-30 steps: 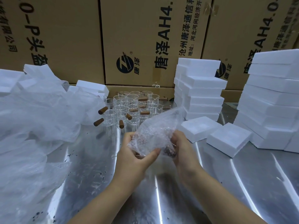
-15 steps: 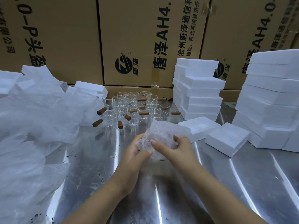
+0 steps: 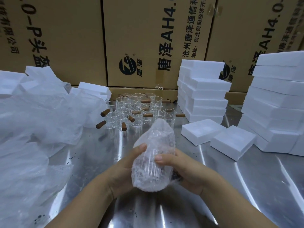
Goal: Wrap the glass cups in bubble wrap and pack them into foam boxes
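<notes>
A glass cup wrapped in bubble wrap (image 3: 153, 159) stands nearly upright between both hands above the steel table (image 3: 246, 186). My left hand (image 3: 122, 170) grips its left side, thumb on the wrap. My right hand (image 3: 182, 168) grips the right side, thumb pressed across the front. The cup's handle shows dark at the bundle's lower right. Several bare glass cups with brown wooden handles (image 3: 136, 111) stand grouped behind. Two white foam boxes (image 3: 202, 131) (image 3: 233, 142) lie on the table to the right.
Crumpled sheets of plastic wrap (image 3: 32, 129) cover the table's left side. Stacks of foam boxes stand at the middle right (image 3: 204, 92) and far right (image 3: 278, 102). Large cardboard cartons (image 3: 139, 41) wall off the back.
The loose bubble wrap has been closed round the cup into a tight bundle. Both hands have drawn it nearer to me and turned it more upright.
</notes>
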